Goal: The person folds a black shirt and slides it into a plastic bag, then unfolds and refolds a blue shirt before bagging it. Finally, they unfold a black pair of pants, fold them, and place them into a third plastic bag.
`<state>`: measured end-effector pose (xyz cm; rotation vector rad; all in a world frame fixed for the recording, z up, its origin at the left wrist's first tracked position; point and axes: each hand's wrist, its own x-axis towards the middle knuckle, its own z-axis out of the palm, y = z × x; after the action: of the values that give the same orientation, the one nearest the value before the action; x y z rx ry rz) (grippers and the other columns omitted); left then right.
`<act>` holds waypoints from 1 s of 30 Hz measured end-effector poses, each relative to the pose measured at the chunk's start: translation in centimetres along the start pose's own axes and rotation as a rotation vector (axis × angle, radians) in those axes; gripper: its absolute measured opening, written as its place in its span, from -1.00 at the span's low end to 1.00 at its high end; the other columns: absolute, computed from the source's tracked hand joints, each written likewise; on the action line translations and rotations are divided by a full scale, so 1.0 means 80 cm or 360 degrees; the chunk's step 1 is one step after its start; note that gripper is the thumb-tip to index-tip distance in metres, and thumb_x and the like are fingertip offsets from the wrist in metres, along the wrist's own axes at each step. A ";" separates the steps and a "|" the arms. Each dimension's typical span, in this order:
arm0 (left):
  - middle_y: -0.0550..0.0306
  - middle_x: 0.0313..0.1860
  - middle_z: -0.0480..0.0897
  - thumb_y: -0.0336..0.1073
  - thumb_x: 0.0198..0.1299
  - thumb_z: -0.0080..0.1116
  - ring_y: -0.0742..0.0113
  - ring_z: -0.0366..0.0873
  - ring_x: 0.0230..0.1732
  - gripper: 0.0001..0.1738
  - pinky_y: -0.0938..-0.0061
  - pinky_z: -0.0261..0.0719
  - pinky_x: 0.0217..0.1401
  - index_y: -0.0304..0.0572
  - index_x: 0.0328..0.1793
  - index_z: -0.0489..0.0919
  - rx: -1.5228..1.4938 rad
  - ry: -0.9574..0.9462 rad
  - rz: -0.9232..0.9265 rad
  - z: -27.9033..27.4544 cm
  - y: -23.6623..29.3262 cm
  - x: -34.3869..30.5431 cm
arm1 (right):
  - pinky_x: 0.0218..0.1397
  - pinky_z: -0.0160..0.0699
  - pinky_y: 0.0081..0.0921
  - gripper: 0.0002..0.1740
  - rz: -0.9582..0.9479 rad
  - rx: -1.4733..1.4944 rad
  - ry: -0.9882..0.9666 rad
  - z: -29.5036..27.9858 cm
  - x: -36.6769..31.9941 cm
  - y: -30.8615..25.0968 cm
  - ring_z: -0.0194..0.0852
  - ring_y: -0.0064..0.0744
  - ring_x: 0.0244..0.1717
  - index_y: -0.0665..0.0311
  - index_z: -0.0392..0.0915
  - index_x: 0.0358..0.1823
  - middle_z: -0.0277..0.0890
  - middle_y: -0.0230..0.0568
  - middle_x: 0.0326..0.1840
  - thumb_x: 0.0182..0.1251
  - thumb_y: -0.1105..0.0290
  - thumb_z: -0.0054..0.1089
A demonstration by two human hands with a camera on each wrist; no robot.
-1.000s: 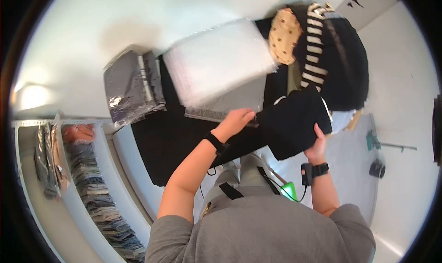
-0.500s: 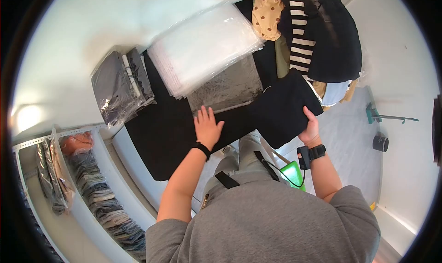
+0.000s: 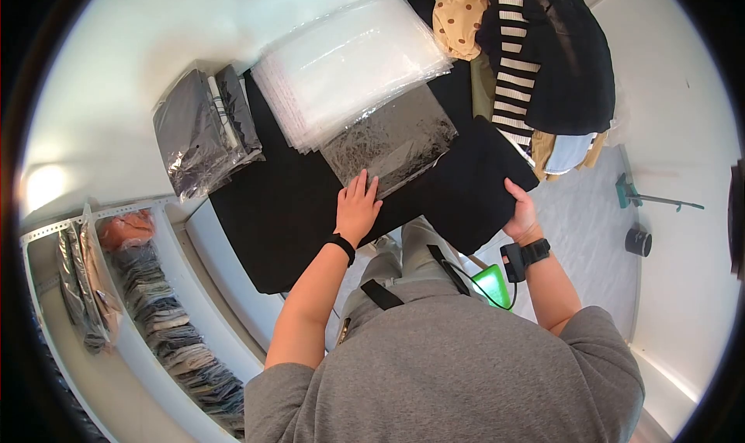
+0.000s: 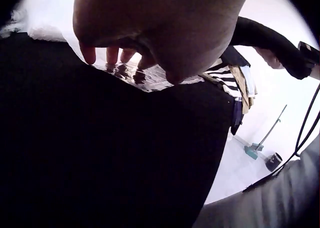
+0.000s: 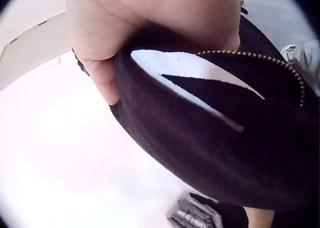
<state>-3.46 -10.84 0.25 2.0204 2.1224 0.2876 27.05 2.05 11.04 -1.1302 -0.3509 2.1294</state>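
Note:
My right hand (image 3: 524, 214) grips the edge of a folded black garment (image 3: 485, 187), thumb on top, holding it over the right part of the black-covered table. Up close in the right wrist view, the garment (image 5: 200, 153) shows white trim and a gold beaded line along one edge. Stretched out, the fingers of my left hand (image 3: 358, 210) touch the near edge of a grey-looking, shiny plastic bag (image 3: 400, 136). That bag lies flat, its far side under a stack of clear plastic bags (image 3: 353, 63). In the left wrist view my left fingertips (image 4: 112, 55) rest at the crinkled plastic.
Bagged dark garments (image 3: 198, 136) sit at the table's left end. A clothes pile with a striped piece (image 3: 516, 70) and a dotted beige piece (image 3: 459, 16) fills the far right. Shelves (image 3: 167, 319) of packed clothes stand left; a dustpan (image 3: 627, 188) and black bin (image 3: 638, 242) are right.
My left hand has left the black garment's edge and moved left to the grey-looking bag, fingers now straight. More of that bag shows from under the clear stack. My right hand keeps holding the garment.

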 end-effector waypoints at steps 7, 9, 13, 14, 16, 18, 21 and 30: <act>0.00 0.32 0.35 -0.43 0.07 0.07 0.07 0.32 0.25 -0.42 0.26 0.33 0.22 -0.34 0.29 0.34 -0.0184 0.0154 0.0004 -0.016 -0.011 0.020 | 0.21 0.43 -0.32 -0.57 0.0481 -0.0099 -0.0178 0.013 0.021 0.038 0.52 -0.24 0.05 0.35 0.46 0.09 0.53 -0.12 0.06 0.28 0.24 0.13; -0.02 0.30 0.36 -0.54 0.03 0.03 0.05 0.32 0.27 -0.41 0.25 0.34 0.24 -0.36 0.29 0.33 -0.0308 0.0244 0.0028 -0.025 -0.011 0.027 | 0.14 0.50 -0.31 -0.57 0.0679 -0.0213 -0.0189 0.018 0.038 0.056 0.56 -0.22 -0.02 0.39 0.45 0.09 0.54 -0.06 0.03 0.29 0.24 0.08; -0.13 0.31 0.34 -0.75 -0.09 -0.12 -0.03 0.23 0.37 -0.33 0.24 0.26 0.38 -0.41 0.29 0.31 -0.0582 0.0377 0.0034 -0.042 0.000 0.032 | 0.18 0.47 -0.30 -0.56 0.0889 -0.0245 -0.0227 0.030 0.062 0.081 0.54 -0.23 0.02 0.40 0.45 0.09 0.52 -0.04 0.05 0.28 0.25 0.10; -0.16 0.33 0.31 -0.78 -0.10 -0.16 -0.05 0.19 0.40 -0.31 0.26 0.22 0.42 -0.42 0.31 0.29 -0.0742 0.0324 -0.0052 -0.046 0.003 0.032 | 0.18 0.47 -0.30 -0.56 0.0893 -0.0240 -0.0231 0.029 0.069 0.084 0.54 -0.23 0.02 0.40 0.45 0.09 0.52 -0.04 0.05 0.28 0.25 0.10; -0.17 0.36 0.26 -0.78 -0.09 -0.17 -0.07 0.20 0.39 -0.29 0.28 0.22 0.42 -0.41 0.33 0.25 -0.0791 0.0321 -0.0072 -0.051 0.007 0.032 | 0.19 0.46 -0.28 -0.54 0.1109 -0.0191 -0.0249 0.026 0.084 0.088 0.54 -0.23 0.03 0.40 0.45 0.09 0.52 -0.03 0.06 0.27 0.23 0.12; -0.18 0.40 0.21 -0.79 -0.09 -0.18 -0.09 0.21 0.38 -0.26 0.29 0.23 0.41 -0.41 0.36 0.21 -0.0843 0.0320 -0.0092 -0.052 0.008 0.031 | 0.18 0.46 -0.28 -0.54 0.1169 -0.0231 -0.0305 0.025 0.097 0.093 0.54 -0.22 0.02 0.39 0.46 0.09 0.52 -0.04 0.05 0.26 0.23 0.12; -0.17 0.45 0.12 -0.80 -0.09 -0.19 -0.10 0.18 0.39 -0.22 0.30 0.21 0.43 -0.39 0.40 0.14 -0.0865 0.0287 -0.0138 -0.049 0.006 0.026 | 0.16 0.47 -0.27 -0.55 0.1289 -0.0281 -0.0357 0.028 0.118 0.099 0.55 -0.21 0.00 0.37 0.48 0.07 0.54 -0.05 0.02 0.25 0.22 0.13; -0.13 0.46 0.11 -0.78 -0.11 -0.11 -0.04 0.10 0.45 -0.17 0.25 0.14 0.46 -0.33 0.42 0.14 -0.0631 0.0262 0.0106 -0.046 -0.006 -0.001 | 0.13 0.48 -0.28 -0.57 0.1258 -0.0071 -0.0428 0.041 0.186 0.081 0.56 -0.21 -0.08 0.34 0.52 -0.02 0.58 -0.08 -0.08 0.28 0.13 0.08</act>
<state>-4.91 -10.97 3.63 1.8858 1.8960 0.8392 15.83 7.80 0.38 -1.1191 -0.0620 2.9908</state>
